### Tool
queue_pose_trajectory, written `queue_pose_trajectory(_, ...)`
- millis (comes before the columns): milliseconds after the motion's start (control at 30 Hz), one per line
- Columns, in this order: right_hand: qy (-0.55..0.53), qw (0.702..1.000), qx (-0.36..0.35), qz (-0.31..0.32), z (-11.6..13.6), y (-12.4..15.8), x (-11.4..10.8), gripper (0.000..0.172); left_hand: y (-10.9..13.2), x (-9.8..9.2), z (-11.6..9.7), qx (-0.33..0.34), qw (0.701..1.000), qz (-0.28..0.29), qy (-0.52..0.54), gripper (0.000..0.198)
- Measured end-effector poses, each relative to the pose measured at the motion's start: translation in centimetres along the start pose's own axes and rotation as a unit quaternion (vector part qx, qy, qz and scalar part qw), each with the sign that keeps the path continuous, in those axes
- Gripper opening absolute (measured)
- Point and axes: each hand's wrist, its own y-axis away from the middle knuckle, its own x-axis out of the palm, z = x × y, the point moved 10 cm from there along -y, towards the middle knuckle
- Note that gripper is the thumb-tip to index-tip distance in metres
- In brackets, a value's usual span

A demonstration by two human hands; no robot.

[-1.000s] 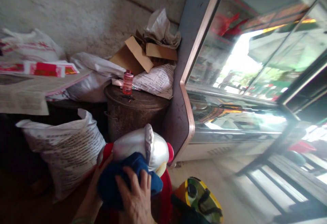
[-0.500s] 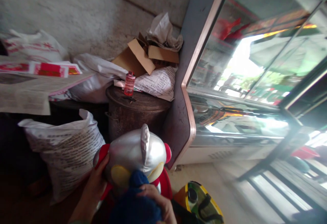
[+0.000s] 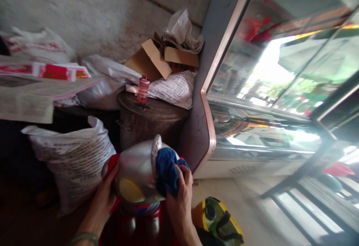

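A plush toy with a silver head (image 3: 136, 163), yellow oval eyes, a crest and red ear pieces is at the lower middle, its red body in shadow below. My left hand (image 3: 109, 186) grips the toy at the side of its head, by the red ear piece. In my right hand (image 3: 181, 190) is a bunched blue cloth (image 3: 167, 169), pressed against the other side of the head beside the crest. The cloth covers part of that side and most of one eye.
Behind the toy stands a dark round bin (image 3: 151, 120) bearing a red bottle (image 3: 143, 90) and keys. A white printed sack (image 3: 75, 160) sits at left. The glass cabinet (image 3: 206, 122) rises at right, above a yellow-rimmed bag (image 3: 206, 219). An open cardboard box (image 3: 157, 58) lies at the back.
My right hand has carried the blue cloth up from low in front of the toy onto the right side of its head. My left hand keeps its hold.
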Motion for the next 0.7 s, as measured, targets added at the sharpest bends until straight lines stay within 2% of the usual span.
queue_pose_trajectory(67,0.014,0.999,-0.029,0.011,0.6,2.9,0.1,0.067,0.1,0.3,-0.3,0.002,1.000,0.015,0.006,0.045)
queue_pose_trajectory(133,0.005,0.999,-0.028,0.024,0.4,5.7,0.1,0.066,0.3,0.6,-0.2,-0.011,0.999,0.027,0.015,0.042)
queue_pose_trajectory(200,-0.029,0.998,0.004,0.051,-0.8,8.4,0.5,0.059,0.4,0.9,0.2,-0.029,0.999,0.032,0.019,0.041)
queue_pose_trajectory(267,-0.091,0.988,0.088,0.092,-3.4,11.4,1.7,0.047,0.5,0.6,0.1,-0.017,1.000,0.010,0.019,0.040)
queue_pose_trajectory(333,-0.174,0.948,0.234,0.126,-7.2,14.8,3.3,0.035,0.5,0.3,-0.5,0.015,0.999,-0.013,0.027,0.042)
queue_pose_trajectory(433,-0.282,0.833,0.464,0.110,-12.5,19.5,5.2,0.030,0.6,0.5,-0.7,0.039,0.998,-0.017,0.042,0.045)
queue_pose_trajectory(467,-0.301,0.802,0.507,0.097,-13.7,20.2,5.6,0.033,0.6,0.7,-0.5,0.036,0.998,-0.011,0.045,0.045)
queue_pose_trajectory(533,-0.319,0.776,0.537,0.081,-15.2,20.0,6.4,0.047,0.9,0.9,-0.2,0.030,0.998,-0.003,0.050,0.042)
queue_pose_trajectory(633,-0.325,0.784,0.519,0.102,-16.0,18.2,8.2,0.067,1.1,1.0,0.2,0.021,0.999,-0.001,0.050,0.033)
queue_pose_trajectory(700,-0.330,0.792,0.496,0.130,-15.3,17.5,9.9,0.076,1.1,0.9,0.3,0.022,0.999,-0.005,0.043,0.038)
